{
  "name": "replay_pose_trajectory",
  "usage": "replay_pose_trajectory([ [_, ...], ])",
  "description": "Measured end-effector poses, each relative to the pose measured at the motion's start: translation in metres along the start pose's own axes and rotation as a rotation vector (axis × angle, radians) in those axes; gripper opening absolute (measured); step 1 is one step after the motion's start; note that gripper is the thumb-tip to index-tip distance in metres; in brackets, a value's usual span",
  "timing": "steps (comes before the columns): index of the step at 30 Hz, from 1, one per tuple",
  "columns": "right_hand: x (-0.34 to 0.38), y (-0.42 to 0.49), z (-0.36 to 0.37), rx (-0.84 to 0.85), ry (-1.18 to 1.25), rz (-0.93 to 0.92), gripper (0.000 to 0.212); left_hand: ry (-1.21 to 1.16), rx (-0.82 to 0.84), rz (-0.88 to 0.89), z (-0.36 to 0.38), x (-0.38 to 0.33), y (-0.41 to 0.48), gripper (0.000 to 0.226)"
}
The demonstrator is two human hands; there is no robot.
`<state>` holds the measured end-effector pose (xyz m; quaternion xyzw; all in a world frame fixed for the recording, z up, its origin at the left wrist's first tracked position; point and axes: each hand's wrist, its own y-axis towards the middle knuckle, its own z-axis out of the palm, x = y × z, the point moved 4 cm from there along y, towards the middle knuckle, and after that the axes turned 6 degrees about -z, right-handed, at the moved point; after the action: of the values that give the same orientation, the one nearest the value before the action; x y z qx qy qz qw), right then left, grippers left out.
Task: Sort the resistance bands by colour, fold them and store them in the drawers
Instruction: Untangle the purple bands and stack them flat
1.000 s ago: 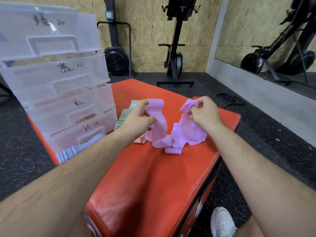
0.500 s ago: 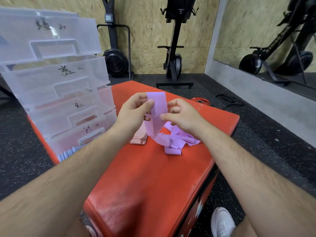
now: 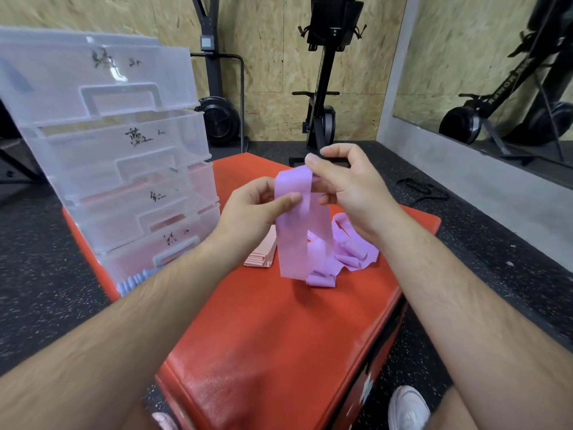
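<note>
Above the red pad (image 3: 279,336), both hands pinch the purple band's (image 3: 302,243) top edge, left hand (image 3: 251,209) lower, right hand (image 3: 347,187) higher.

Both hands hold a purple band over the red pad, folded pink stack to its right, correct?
No: the head view shows the pink stack left of the purple band; the left hand and right hand hold it over the red pad.

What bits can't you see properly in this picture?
Head view:
- Labels on the drawers: too blurred to read.
- Pink stack: mostly hidden behind the left hand and purple band.
- Blue bands: cut off by the left forearm.
</note>
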<state>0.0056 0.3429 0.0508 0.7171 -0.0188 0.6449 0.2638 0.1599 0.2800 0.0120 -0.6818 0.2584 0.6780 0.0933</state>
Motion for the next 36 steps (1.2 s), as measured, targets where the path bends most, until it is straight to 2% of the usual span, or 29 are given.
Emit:
replay_pose_trajectory([
  [3, -0.003, -0.009, 0.005, 0.180, -0.015, 0.052, 0.042, -0.027, 0.002, 0.024, -0.004, -0.009, -0.003, 0.011],
  [5, -0.005, -0.014, 0.007, 0.228, -0.039, 0.037, 0.045, -0.037, -0.001, 0.042, -0.008, -0.013, -0.004, 0.012],
  [12, 0.004, -0.019, 0.013, 0.157, -0.026, -0.112, 0.041, -0.039, 0.035, 0.044, -0.016, -0.016, -0.009, 0.011],
  [15, 0.010, -0.021, 0.015, 0.144, 0.028, -0.154, 0.041, -0.063, -0.027, 0.023, -0.018, -0.015, -0.010, 0.011],
  [19, 0.010, -0.023, 0.020, 0.180, 0.031, -0.180, 0.043, -0.091, -0.155, 0.048, -0.023, -0.016, -0.011, 0.032],
  [22, 0.014, -0.024, 0.020, 0.172, 0.057, -0.199, 0.041, -0.018, -0.105, 0.043, -0.024, -0.016, -0.014, 0.051],
  [24, 0.016, -0.024, 0.019, 0.159, 0.078, -0.201, 0.040, -0.061, 0.007, 0.031, -0.019, -0.016, -0.017, 0.045],
  [26, 0.016, -0.023, 0.018, 0.156, 0.063, -0.199, 0.040, -0.097, 0.044, 0.045, -0.016, -0.017, -0.020, 0.029],
  [30, 0.012, -0.023, 0.019, 0.174, -0.001, -0.183, 0.039, -0.103, -0.048, 0.102, -0.021, -0.021, -0.021, 0.012],
  [36, 0.006, -0.023, 0.019, 0.144, -0.013, -0.140, 0.030, -0.077, -0.082, 0.117, -0.023, -0.022, -0.020, 0.006],
])
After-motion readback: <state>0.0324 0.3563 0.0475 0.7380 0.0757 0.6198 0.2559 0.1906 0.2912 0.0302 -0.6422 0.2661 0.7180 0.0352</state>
